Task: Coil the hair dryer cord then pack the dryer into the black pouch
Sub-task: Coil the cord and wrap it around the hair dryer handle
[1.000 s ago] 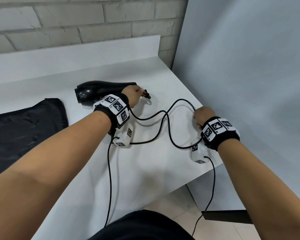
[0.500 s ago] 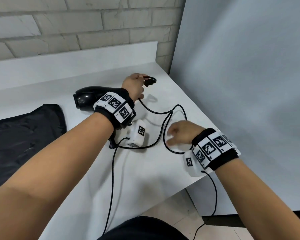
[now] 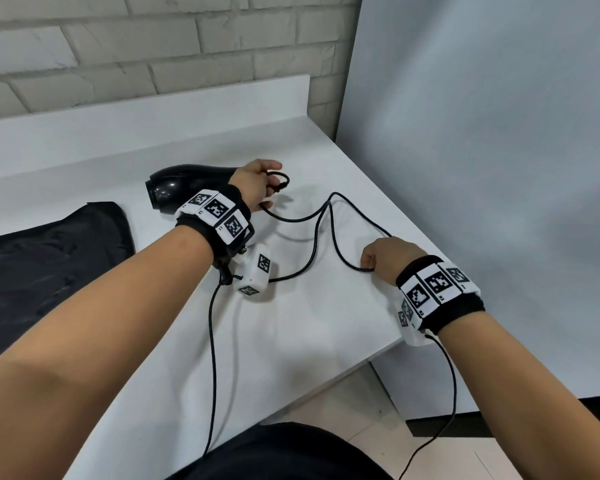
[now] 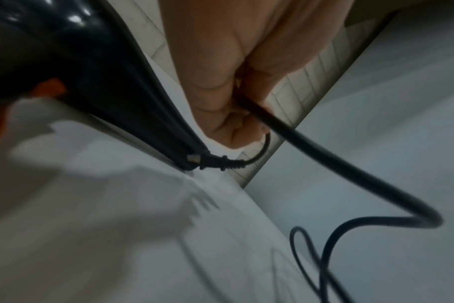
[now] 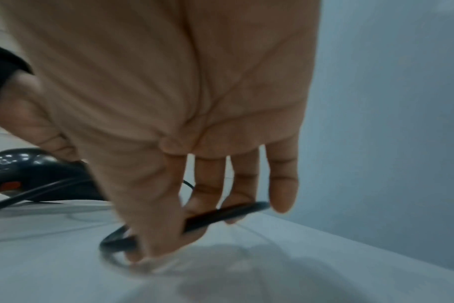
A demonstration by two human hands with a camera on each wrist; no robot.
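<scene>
Since half a second ago the right hand (image 3: 390,259) has slid out toward four o'clock on the tabletop (image 3: 309,341), drawing the cord (image 3: 329,216) with it, while the left hand (image 3: 257,183) has stayed beside the hair dryer (image 3: 184,183) with a small loop of cord in it. Left fingers (image 4: 220,114) are curled tight round the cord close to where it leaves the dryer's handle end; the wrist view shows the strain relief just below the fist. Right fingers (image 5: 208,196) are nearly straight, pointing down, and the thumb pins a stretch of cord against them just over the white surface. Between the two hands the cord lies in loose crossing bends, one peak reaching toward one o'clock near the grey panel (image 3: 482,168). The dryer lies on its side at eleven o'clock, its glossy barrel pointing toward nine. At nine o'clock, well apart from the dryer, the black pouch (image 3: 49,265) lies flat and crumpled on the tabletop.
</scene>
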